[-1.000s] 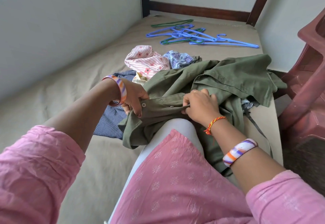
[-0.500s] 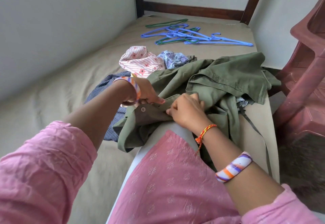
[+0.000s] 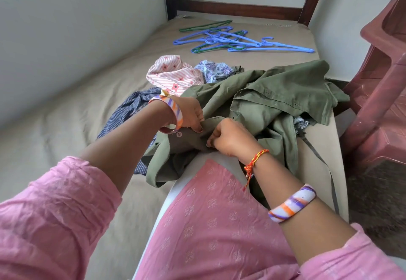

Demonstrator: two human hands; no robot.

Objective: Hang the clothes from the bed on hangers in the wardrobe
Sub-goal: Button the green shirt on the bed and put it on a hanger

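An olive green shirt (image 3: 274, 102) lies crumpled across the bed (image 3: 66, 148) and over my knee. My left hand (image 3: 191, 112) pinches its button placket just above a pale button (image 3: 179, 134). My right hand (image 3: 228, 137) pinches the same strip of cloth a little to the right, fingers curled. Behind the shirt lie a pink striped flowered garment (image 3: 173, 75), a blue patterned cloth (image 3: 216, 70) and a dark blue striped shirt (image 3: 129, 112). Several blue and green plastic hangers (image 3: 237, 41) are scattered at the far end of the bed.
A grey wall (image 3: 77, 33) runs along the bed's left side. The dark wooden bed frame (image 3: 239, 8) closes the far end. A reddish-brown plastic chair (image 3: 380, 95) stands close against the bed's right edge. A dark strap (image 3: 318, 156) trails off the shirt.
Both hands have moved closer together along the shirt's placket. The right hand shifted left toward the left hand, bunching the cloth between them.
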